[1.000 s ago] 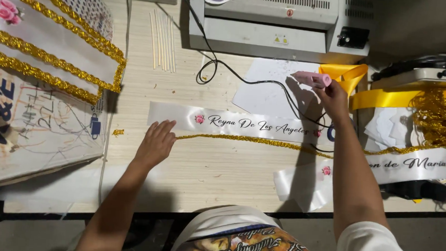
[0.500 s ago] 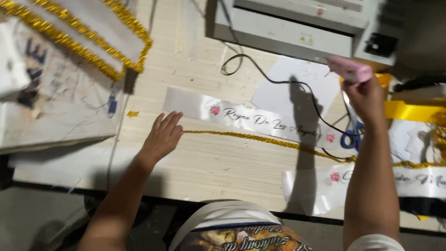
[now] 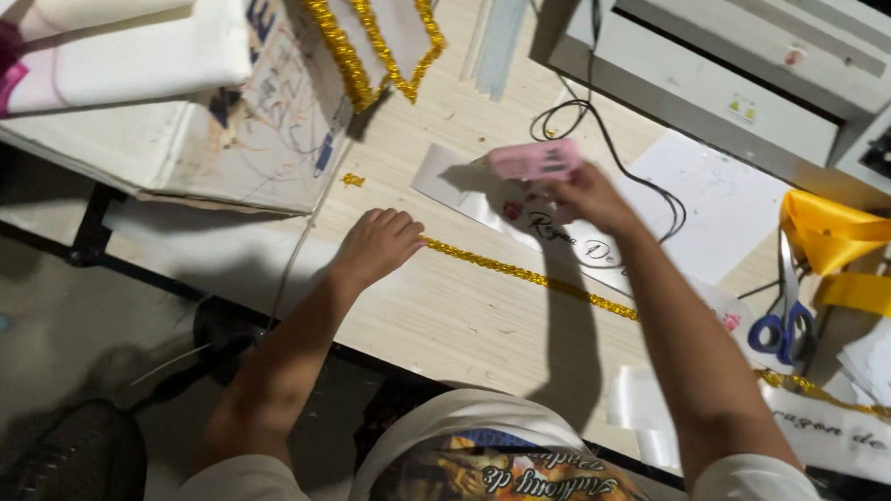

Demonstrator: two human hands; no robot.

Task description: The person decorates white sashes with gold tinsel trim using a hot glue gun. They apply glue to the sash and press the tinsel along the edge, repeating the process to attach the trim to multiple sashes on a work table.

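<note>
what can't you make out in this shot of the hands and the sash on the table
Head view only:
- Left hand: its fingers cover the end of the gold trim.
- Right hand hides part of the white sash and the pink glue gun grip.
- Scissors: blades partly under yellow ribbon.

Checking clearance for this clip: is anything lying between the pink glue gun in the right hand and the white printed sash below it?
Nothing visible does. The right hand holds the pink plastic glue gun just above the left end of the white printed satin sash. The left hand rests aside on the gold sequin trim, and the black cord trails off behind.
</note>
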